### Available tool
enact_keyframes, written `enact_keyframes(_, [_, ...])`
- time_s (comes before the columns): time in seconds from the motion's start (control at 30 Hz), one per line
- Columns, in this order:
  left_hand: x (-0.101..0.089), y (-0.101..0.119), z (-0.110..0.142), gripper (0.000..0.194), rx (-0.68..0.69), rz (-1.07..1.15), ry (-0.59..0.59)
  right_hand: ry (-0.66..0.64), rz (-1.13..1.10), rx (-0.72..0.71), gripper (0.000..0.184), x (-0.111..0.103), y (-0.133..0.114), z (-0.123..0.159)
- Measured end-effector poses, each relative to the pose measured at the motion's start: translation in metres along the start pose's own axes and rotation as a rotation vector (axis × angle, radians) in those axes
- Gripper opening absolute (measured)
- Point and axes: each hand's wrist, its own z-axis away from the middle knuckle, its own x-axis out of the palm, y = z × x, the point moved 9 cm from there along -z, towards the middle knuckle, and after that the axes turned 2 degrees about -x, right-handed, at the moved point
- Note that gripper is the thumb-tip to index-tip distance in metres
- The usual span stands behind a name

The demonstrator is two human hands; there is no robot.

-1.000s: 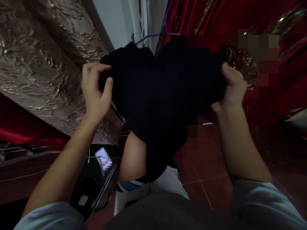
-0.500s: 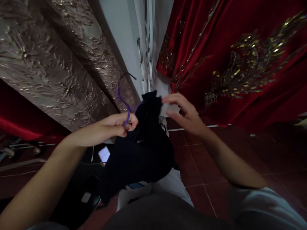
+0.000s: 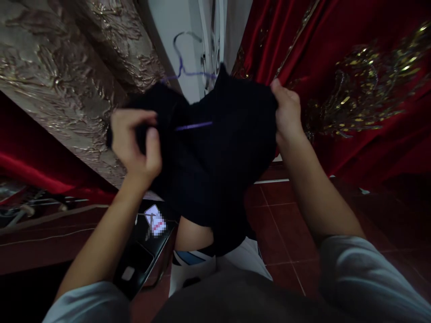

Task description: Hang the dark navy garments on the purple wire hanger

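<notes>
I operate with both hands raised at the sides of the dark garment (image 3: 235, 134), which is spread in front of the body, its lower part reaching the white trousers (image 3: 245, 256). The right hand (image 3: 288, 114) is closed on the garment's right edge, thumb uppermost. The left hand (image 3: 133, 143) is at the opposite side, partly open: thumb and index finger stand apart with dark fabric between or behind them. Motion blur prevents me from confirming whether it has hold of any. The wide hand spacing probably serves to keep the fabric spread and level. The purple hanger (image 3: 181, 67) sits at the neckline, hook upward and beyond the fabric; its lower bar shows as a short strip below the neck opening. The hanger appears to support the upper part, leaving the hands to manage the sides. Edges: on the left, the textured cloth (image 3: 77, 89) lies close behind the left hand. Below the left forearm, the desk (image 3: 160, 244) carries the phone (image 3: 152, 214) and a white case (image 3: 128, 272); its slanted edge runs near the bare knee (image 3: 193, 235). On the right, the red cloth (image 3: 336, 148) stands behind the right hand. The greater working room appears to be above the tiled floor (image 3: 279, 224), right of the garment.
</notes>
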Motion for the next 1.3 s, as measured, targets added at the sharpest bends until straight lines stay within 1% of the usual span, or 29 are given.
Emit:
enact_keyframes(0.03, [0.012,0.014,0.009,0.030,0.055,-0.005,-0.113,-0.012,-0.019,0.029,0.038,-0.001,0.003,-0.003])
enact_keyframes(0.07, [0.031,0.023,0.022,0.035,0.071,0.001,-0.287,0.003,-0.040,0.048,0.038,-0.006,0.005,-0.001])
enact_keyframes(0.1, [0.051,0.027,0.038,0.043,0.048,-0.002,-0.484,0.039,-0.058,0.049,0.039,-0.015,0.007,0.006])
enact_keyframes(0.13, [0.070,0.027,0.056,0.051,0.003,-0.028,-0.671,0.063,-0.048,0.042,0.041,-0.023,0.008,0.015])
enact_keyframes(0.17, [0.085,0.023,0.075,0.055,-0.053,-0.081,-0.830,0.086,-0.038,0.038,0.044,-0.031,0.010,0.027])
enact_keyframes(0.2, [0.097,0.017,0.093,0.055,-0.106,-0.149,-0.953,0.113,-0.042,0.038,0.045,-0.039,0.013,0.039])
enact_keyframes(0.23, [0.106,0.012,0.109,0.051,-0.152,-0.212,-1.039,0.150,-0.059,0.042,0.046,-0.048,0.016,0.050])
enact_keyframes(0.27, [0.112,0.008,0.122,0.046,-0.189,-0.253,-1.095,0.184,-0.084,0.046,0.046,-0.055,0.018,0.058])
enact_keyframes(0.33, [0.119,0.003,0.140,0.036,-0.271,-0.243,-1.126,0.228,-0.114,0.051,0.044,-0.067,0.023,0.063])
enact_keyframes(0.37, [0.122,0.004,0.146,0.032,-0.319,-0.200,-1.108,0.246,-0.112,0.048,0.042,-0.071,0.024,0.061])
enact_keyframes(0.43, [0.122,0.006,0.152,0.028,-0.426,-0.097,-0.995,0.274,-0.091,0.043,0.038,-0.079,0.027,0.054])
enact_keyframes(0.5, [0.116,0.011,0.153,0.028,-0.518,-0.012,-0.797,0.315,-0.052,0.031,0.029,-0.085,0.028,0.054])
enact_keyframes(0.53, [0.112,0.015,0.155,0.028,-0.554,0.021,-0.683,0.352,-0.018,0.000,0.022,-0.087,0.025,0.062])
enact_keyframes(0.57, [0.107,0.019,0.157,0.028,-0.588,0.048,-0.572,0.401,0.028,-0.048,0.015,-0.089,0.021,0.076])
enact_keyframes(0.6, [0.102,0.023,0.161,0.029,-0.626,0.068,-0.466,0.471,0.076,-0.105,0.016,-0.089,0.015,0.097])
enact_keyframes(0.63, [0.097,0.028,0.165,0.029,-0.669,0.091,-0.364,0.506,0.147,-0.173,0.028,-0.085,0.009,0.122])
enact_keyframes(0.67, [0.091,0.032,0.171,0.027,-0.721,0.119,-0.252,0.565,0.179,-0.186,0.030,-0.080,0.009,0.152])
enact_keyframes(0.7, [0.084,0.036,0.177,0.023,-0.778,0.157,-0.135,0.584,0.181,-0.148,0.023,-0.072,0.014,0.181])
enact_keyframes(0.73, [0.077,0.039,0.184,0.018,-0.832,0.207,-0.014,0.552,0.178,-0.069,0.014,-0.060,0.023,0.208])
enact_keyframes(0.77, [0.070,0.043,0.190,0.017,-0.879,0.268,0.099,0.471,0.159,0.047,0.009,-0.044,0.037,0.230])
enact_keyframes(0.8, [0.065,0.047,0.195,0.023,-0.920,0.338,0.185,0.357,0.114,0.175,0.013,-0.026,0.051,0.250])
enact_keyframes(0.83, [0.063,0.050,0.199,0.033,-0.957,0.411,0.229,0.229,0.041,0.279,0.017,-0.006,0.062,0.265])
enact_keyframes(0.9, [0.064,0.056,0.200,0.049,-1.010,0.543,0.205,-0.004,-0.073,0.398,0.022,0.029,0.070,0.280])
enact_keyframes(0.93, [0.065,0.058,0.199,0.055,-1.026,0.589,0.173,-0.083,-0.109,0.412,0.022,0.039,0.066,0.280])
enact_keyframes(0.97, [0.064,0.060,0.197,0.059,-1.034,0.619,0.140,-0.132,-0.122,0.401,0.021,0.045,0.060,0.276])
enact_keyframes(1.07, [0.059,0.067,0.190,0.061,-1.033,0.618,0.094,-0.170,-0.084,0.316,0.018,0.045,0.038,0.257])
enact_keyframes(1.13, [0.058,0.072,0.188,0.059,-1.036,0.574,0.054,-0.179,-0.053,0.294,0.019,0.043,0.030,0.252])
enact_keyframes(1.2, [0.060,0.076,0.187,0.056,-1.034,0.516,0.017,-0.174,-0.035,0.316,0.020,0.040,0.032,0.254])
enact_keyframes(1.3, [0.063,0.077,0.190,0.052,-1.015,0.461,0.011,-0.193,0.009,0.351,0.017,0.037,0.039,0.258])
